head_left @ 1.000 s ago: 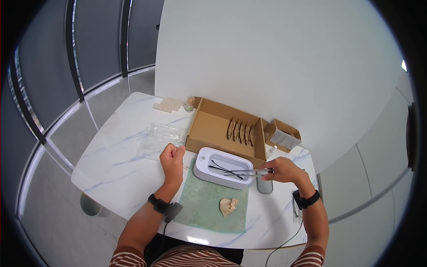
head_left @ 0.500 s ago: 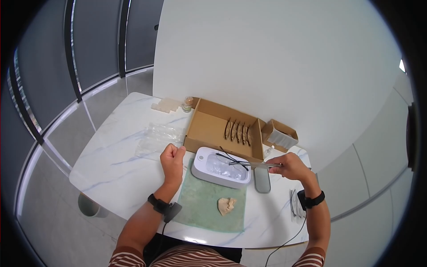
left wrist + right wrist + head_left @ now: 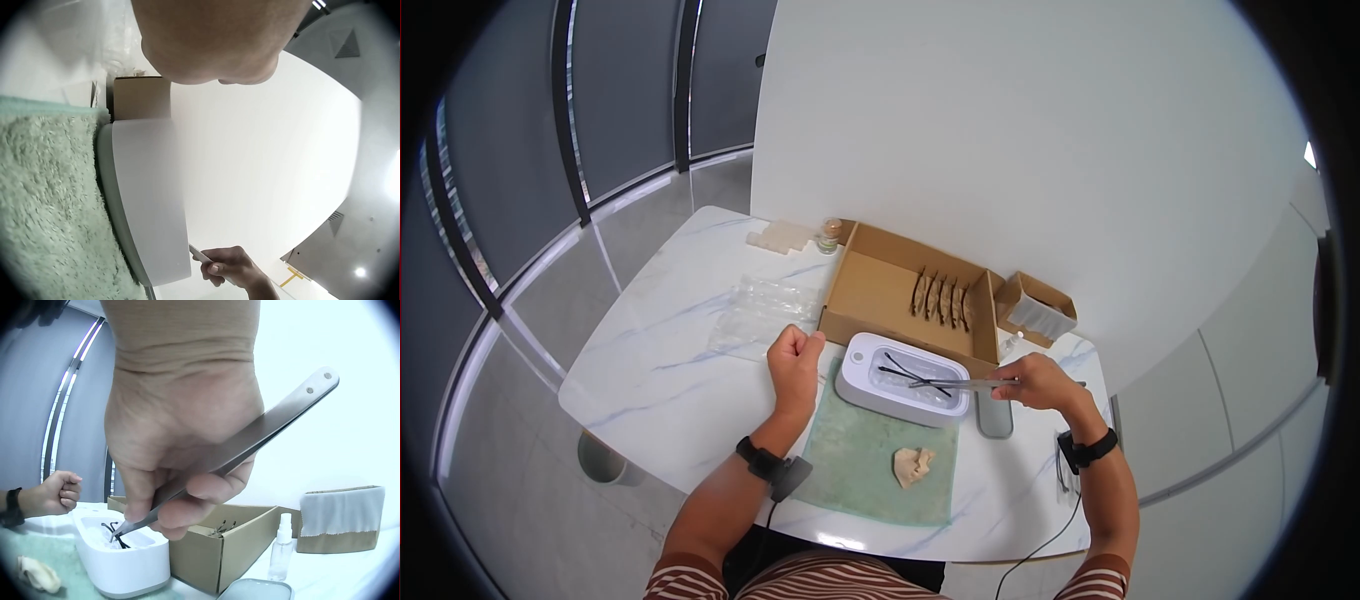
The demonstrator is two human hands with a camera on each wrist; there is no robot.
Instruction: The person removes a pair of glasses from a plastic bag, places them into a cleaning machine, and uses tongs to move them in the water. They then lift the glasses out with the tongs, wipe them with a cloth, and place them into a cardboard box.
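Note:
The right hand (image 3: 1040,382) pinches large metal tweezers (image 3: 250,440), whose tips reach into the basin of a white oblong cleaner (image 3: 880,400). Dark-armed glasses (image 3: 915,378) lie crossed at the tweezer tips, over the water. In the right wrist view the glasses' dark arms (image 3: 119,537) show at the basin's opening. Left of the cleaner, the left hand (image 3: 794,368) is held as a fist with nothing visible in it. Whether the tweezers still clamp the glasses, I cannot tell.
Behind the cleaner stands a cardboard tray (image 3: 870,275) with several dark-armed items. A smaller box (image 3: 1040,310), spray bottle (image 3: 281,550) and grey case (image 3: 995,418) are on the right. A crumpled tan cloth (image 3: 913,466) lies on a green towel (image 3: 850,470); plastic wrap (image 3: 765,310) is left.
The right hand first raised the glasses with the tweezers, then lowered them back into the cleaner's basin. The left hand has stayed in a fist at nearly the same place.

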